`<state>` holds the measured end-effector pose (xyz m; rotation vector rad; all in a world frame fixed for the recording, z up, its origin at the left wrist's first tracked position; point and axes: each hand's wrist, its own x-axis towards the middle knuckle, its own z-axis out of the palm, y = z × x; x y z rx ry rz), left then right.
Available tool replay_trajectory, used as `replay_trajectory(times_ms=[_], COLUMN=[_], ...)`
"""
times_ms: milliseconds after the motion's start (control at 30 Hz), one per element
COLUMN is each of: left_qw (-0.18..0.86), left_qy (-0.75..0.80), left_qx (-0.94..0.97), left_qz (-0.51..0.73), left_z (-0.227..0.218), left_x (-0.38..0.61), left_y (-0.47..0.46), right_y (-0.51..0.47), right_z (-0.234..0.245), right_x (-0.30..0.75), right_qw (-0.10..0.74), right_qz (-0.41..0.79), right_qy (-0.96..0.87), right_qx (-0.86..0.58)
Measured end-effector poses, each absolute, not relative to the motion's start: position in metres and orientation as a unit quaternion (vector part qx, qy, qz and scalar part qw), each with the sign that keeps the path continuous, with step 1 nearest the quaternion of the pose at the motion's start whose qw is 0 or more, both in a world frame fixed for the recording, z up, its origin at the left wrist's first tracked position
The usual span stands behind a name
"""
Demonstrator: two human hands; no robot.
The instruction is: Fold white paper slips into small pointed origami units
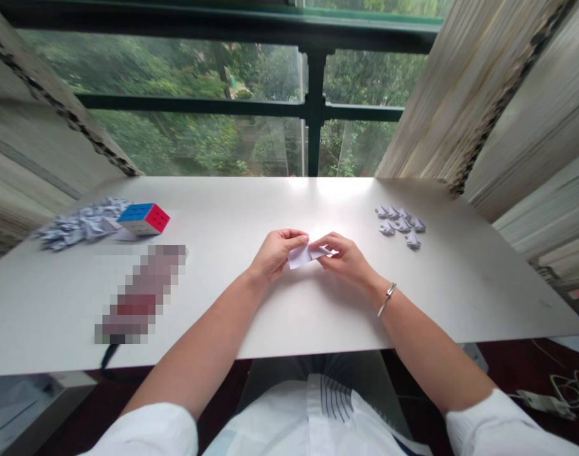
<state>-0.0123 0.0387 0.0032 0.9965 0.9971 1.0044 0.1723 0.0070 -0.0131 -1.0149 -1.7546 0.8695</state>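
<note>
A small piece of white paper [299, 256], partly folded, is held up between my two hands just above the middle of the table. My left hand [279, 252] pinches its left side, thumb on top near the upper edge. On the other side, my right hand [343, 254] grips the paper's right end with thumb and fingers, and a fold stands up there. The undersides of the fingers are hidden. Several small folded paper pieces [403, 224] lie in a group on the table to the right of my right hand.
The white table [289, 323] reaches to the window. At the left are a heap of folded paper pieces [83, 225], a puzzle cube [144, 218] on white paper, and a blurred-out flat object [144, 294] with a dark strap [109, 356]. Curtains [425, 88] hang at both sides.
</note>
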Motion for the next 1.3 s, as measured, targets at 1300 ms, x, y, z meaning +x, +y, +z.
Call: replay_trajectory(times_ms=[1300], left_qw=[0.580], left_qy=[0.449], left_qx=[0.549], left_qz=[0.401], left_z=[0.005], left_x=[-0.010], left_y=[0.032], right_y=[0.010], right_z=[-0.006], right_x=[0.168], right_qw=[0.452], right_qz=[0.542], right_qy=[-0.538], right_qx=[-0.462])
